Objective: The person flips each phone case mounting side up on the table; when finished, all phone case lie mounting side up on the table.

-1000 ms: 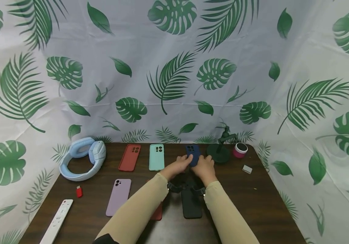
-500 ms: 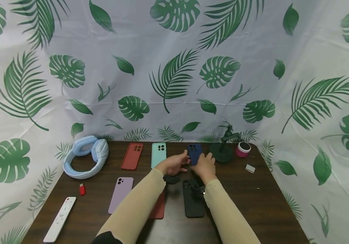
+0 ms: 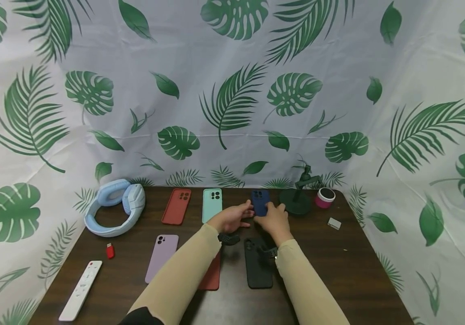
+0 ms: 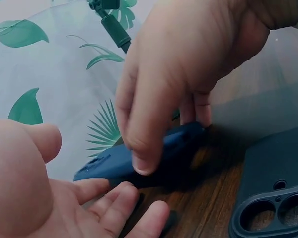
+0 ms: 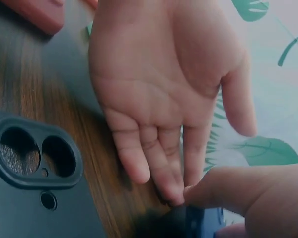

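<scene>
On the dark wooden table (image 3: 338, 271), the light-blue headphones (image 3: 134, 199) and dark green stand (image 3: 295, 203) sit toward opposite back corners, seemingly out of the way. Between them, at the table's back, the right hand (image 3: 276, 221) pinches the near end of the blue phone case (image 3: 260, 201), probably to steady it, while the left hand (image 3: 232, 219), loosely spread and empty, seems to guard its left edge; I can't tell whether it touches. The small red USB stick (image 3: 110, 251) lies well apart.
</scene>
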### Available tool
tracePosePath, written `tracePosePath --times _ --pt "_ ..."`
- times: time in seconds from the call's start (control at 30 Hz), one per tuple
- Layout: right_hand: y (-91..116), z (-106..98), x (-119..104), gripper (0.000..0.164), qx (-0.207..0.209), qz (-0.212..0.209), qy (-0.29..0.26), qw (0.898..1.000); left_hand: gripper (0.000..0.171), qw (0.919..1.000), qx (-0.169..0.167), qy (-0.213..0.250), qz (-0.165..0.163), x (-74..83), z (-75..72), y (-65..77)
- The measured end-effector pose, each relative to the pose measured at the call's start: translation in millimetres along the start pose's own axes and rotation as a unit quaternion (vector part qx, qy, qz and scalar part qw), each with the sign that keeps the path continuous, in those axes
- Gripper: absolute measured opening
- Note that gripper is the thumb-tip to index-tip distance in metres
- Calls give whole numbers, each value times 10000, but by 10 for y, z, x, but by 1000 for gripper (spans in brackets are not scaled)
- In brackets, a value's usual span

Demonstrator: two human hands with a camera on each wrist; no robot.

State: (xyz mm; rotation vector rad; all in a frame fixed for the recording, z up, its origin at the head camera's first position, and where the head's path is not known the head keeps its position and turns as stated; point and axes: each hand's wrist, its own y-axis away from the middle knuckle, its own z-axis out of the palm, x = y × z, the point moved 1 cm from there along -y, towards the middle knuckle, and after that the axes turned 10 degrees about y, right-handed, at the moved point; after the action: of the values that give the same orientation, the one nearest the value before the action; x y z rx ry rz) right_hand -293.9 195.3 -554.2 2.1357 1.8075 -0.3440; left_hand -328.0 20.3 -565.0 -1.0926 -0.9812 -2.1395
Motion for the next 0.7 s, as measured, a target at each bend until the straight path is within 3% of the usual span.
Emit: tracePosePath --times 0.27,0.5,0.7 --pt "0 -44 -5 72 -177 -146 -496 9985 65 9990 -29 -453 50 -1 62 -24" --pt "24 -106 -21 53 -126 -73 -995 9949 66 9994 -93 -322 62 -8 35 -10" --pt "26 -145 -22 42 -82 21 -1766 9842 61 9991 -114 -396 14 -5 47 -15"
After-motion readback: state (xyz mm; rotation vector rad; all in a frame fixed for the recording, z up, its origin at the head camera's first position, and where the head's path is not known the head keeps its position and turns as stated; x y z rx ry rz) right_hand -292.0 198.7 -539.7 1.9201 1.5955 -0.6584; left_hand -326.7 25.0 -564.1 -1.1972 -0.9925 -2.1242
